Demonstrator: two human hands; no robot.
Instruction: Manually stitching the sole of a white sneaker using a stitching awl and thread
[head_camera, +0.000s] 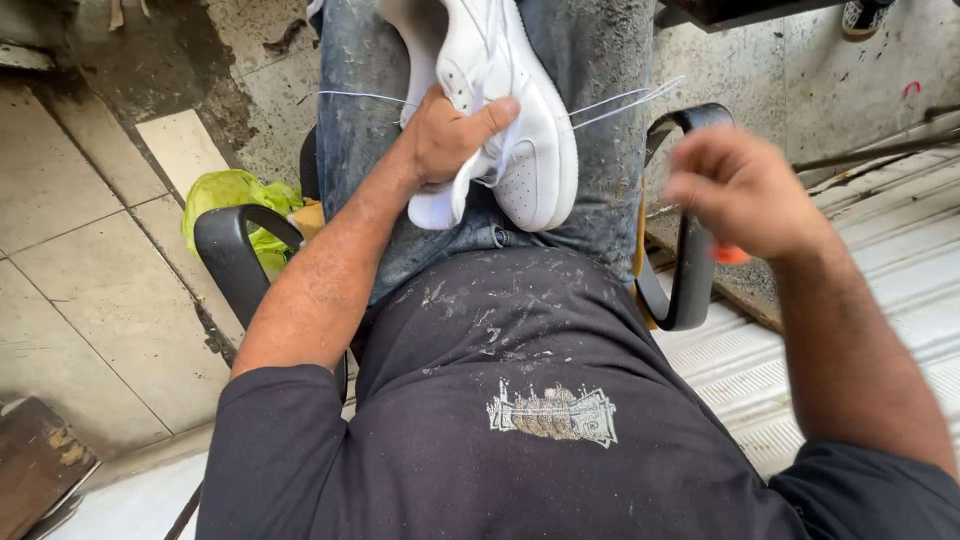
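Observation:
A white sneaker (520, 120) lies sole-side down across my lap on blue jeans. My left hand (445, 135) grips its side near the toe, thumb over the upper. White thread (620, 100) runs out from the shoe to both sides. My right hand (740, 190) is raised to the right of the shoe, blurred, fingers closed around a small tool with an orange handle (730, 255) that shows below the palm. I sit in a chair with black armrests (235, 250).
A green plastic bag (235, 195) lies on the tiled floor at left, behind the armrest. The right black armrest (690, 240) stands beside a ribbed metal sill (880, 250). A wooden board (35, 465) sits bottom left. Another shoe (865, 15) shows top right.

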